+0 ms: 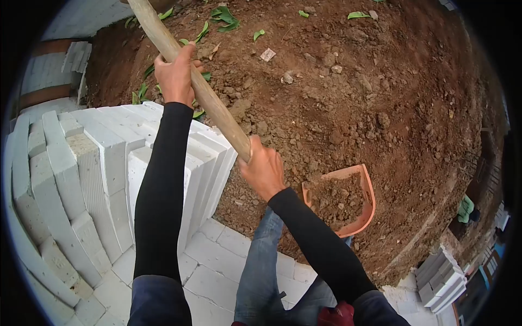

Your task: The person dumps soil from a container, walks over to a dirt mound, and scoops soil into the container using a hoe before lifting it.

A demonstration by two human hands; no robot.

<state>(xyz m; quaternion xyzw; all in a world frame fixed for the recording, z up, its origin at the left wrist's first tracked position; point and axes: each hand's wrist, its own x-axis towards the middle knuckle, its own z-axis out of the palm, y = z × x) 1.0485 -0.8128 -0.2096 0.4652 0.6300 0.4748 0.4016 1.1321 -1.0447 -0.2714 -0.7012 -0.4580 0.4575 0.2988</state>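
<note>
A long wooden tool handle slants from the top left edge down to the middle of the view; the tool's working end is out of sight. My left hand is closed around its upper part. Farther down, near the lower end, my right hand grips the same handle. Below and to the right of that hand, an orange plastic container sits in the dirt with loose soil inside. My right forearm hides part of the area beside it.
Stacked white blocks stand on the left, with white block paving at my feet. Brown clumpy soil with stones and green leaves spreads ahead. More grey-white blocks are stacked at lower right, near a green cloth-like item.
</note>
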